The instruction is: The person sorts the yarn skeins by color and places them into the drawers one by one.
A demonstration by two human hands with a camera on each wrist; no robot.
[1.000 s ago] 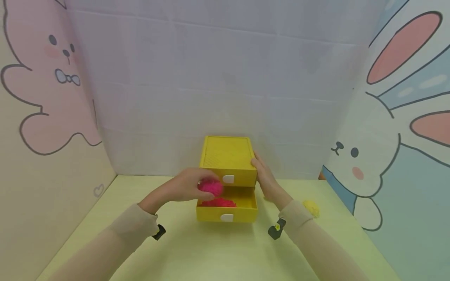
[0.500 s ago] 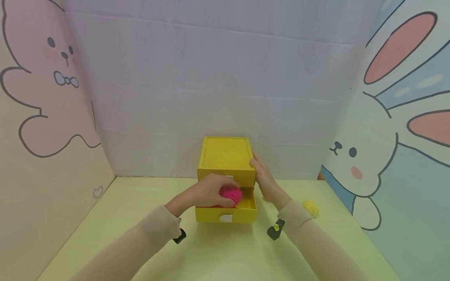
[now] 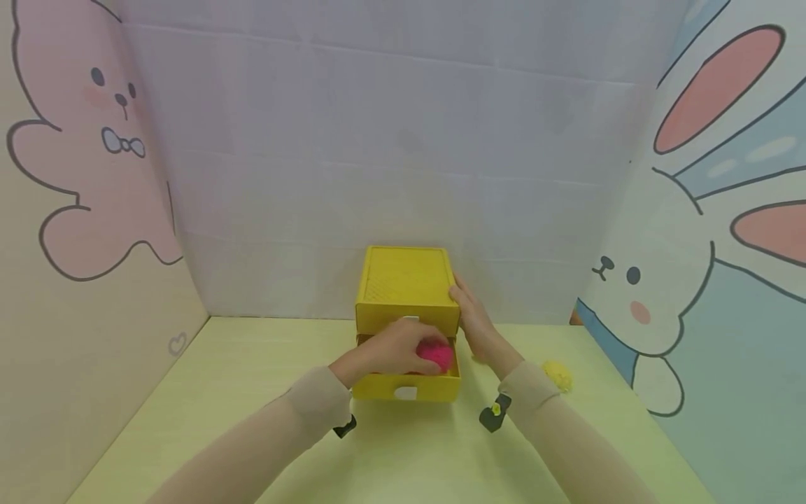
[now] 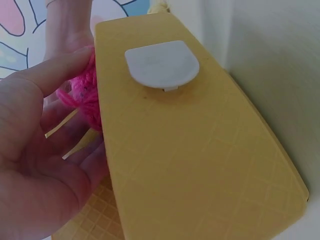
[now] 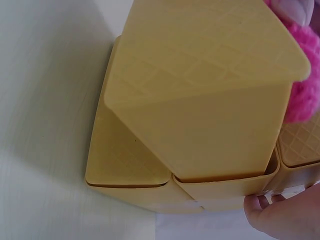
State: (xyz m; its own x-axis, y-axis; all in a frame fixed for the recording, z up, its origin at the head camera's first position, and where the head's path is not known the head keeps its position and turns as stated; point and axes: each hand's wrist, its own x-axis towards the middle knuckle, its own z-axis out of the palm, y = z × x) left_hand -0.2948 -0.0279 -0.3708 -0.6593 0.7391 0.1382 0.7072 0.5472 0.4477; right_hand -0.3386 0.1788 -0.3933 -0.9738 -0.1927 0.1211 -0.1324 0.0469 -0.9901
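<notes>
A yellow box of drawers (image 3: 408,276) stands against the back wall, with a drawer below its top one pulled out. My left hand (image 3: 393,348) grips a pink yarn ball (image 3: 437,355) inside the right half of this pulled-out drawer (image 3: 371,387). Thumb and fingers curve round the pink yarn ball (image 4: 86,95) in the left wrist view, behind the drawer front with its white tab (image 4: 162,64). Flat against the box's right side rests my right hand (image 3: 477,325), its fingers near the top edge. The hand covers most of the drawer's inside.
To the right, a yellow yarn ball (image 3: 557,376) lies on the pale table (image 3: 264,392) beside my right sleeve. Part of another yellow thing (image 3: 478,358) shows behind my right wrist. Walls with cartoon animals enclose both sides, and a white cloth (image 3: 403,140) hangs behind.
My left hand has carried the pink yarn ball rightward and down into the open drawer, now covering the red-pink thing seen lying there earlier. My right hand has stayed on the box's side.
</notes>
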